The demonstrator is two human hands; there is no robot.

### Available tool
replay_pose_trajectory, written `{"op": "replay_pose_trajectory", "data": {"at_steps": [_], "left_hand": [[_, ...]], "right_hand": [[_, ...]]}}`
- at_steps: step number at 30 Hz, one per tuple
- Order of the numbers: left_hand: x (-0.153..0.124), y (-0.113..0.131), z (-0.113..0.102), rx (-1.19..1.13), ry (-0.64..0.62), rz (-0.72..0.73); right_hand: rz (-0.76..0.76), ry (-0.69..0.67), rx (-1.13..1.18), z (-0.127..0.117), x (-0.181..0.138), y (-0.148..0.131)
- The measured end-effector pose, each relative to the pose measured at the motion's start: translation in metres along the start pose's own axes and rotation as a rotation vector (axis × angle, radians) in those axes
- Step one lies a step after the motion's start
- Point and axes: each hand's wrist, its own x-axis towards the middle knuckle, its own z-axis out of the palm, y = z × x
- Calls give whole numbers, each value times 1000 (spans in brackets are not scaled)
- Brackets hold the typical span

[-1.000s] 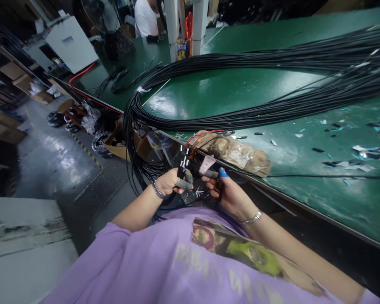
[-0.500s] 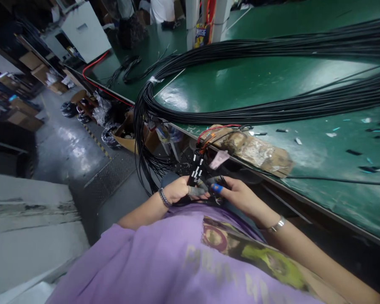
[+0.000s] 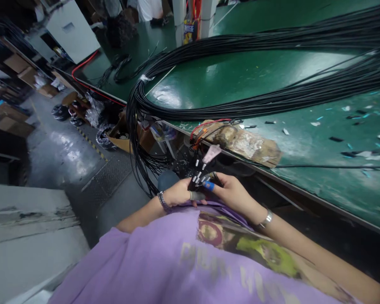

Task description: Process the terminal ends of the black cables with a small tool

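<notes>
Close to my body, just off the bench edge, my left hand [image 3: 181, 193] is closed around a small bundle of black cables whose white-tipped ends [image 3: 196, 177] stick up above the fingers. My right hand [image 3: 225, 189] meets it from the right, its fingers bent in at the cable ends. Blue tape wraps its thumb, and grey coverings show on some fingers. Whether the right fingers pinch one cable or several is hidden. Beyond the hands hangs a pale pink scrap [image 3: 212, 153] beside an orange-handled tool with red wires [image 3: 199, 137] at the bench edge.
A large coil of black cable [image 3: 190, 113] lies over the green bench [image 3: 190, 88] and droops off its near left corner. A taped cardboard block [image 3: 250, 147] sits at the edge. Cut scraps litter the right. A cardboard box [image 3: 122, 137] stands on the floor.
My right hand has moved in closer to the left, now at the white-tipped ends. Those ends have spread and tilted slightly. The whole view has shifted a little.
</notes>
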Motion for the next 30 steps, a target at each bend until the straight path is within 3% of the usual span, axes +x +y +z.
{"op": "replay_pose_trajectory", "data": {"at_steps": [5, 9, 17, 25, 30], "left_hand": [[-2, 5, -7, -22, 30, -14], [-2, 8, -7, 98, 6, -11], [-4, 11, 8, 220, 213, 80], [-5, 8, 6, 255, 216, 68], [-6, 7, 9, 311, 169, 51]], "right_hand": [[-2, -8, 57, -2, -1, 0], [25, -8, 139, 1, -3, -3], [273, 181, 554, 1, -2, 15], [93, 95, 235, -5, -6, -3], [164, 80, 184, 1, -1, 3]]}}
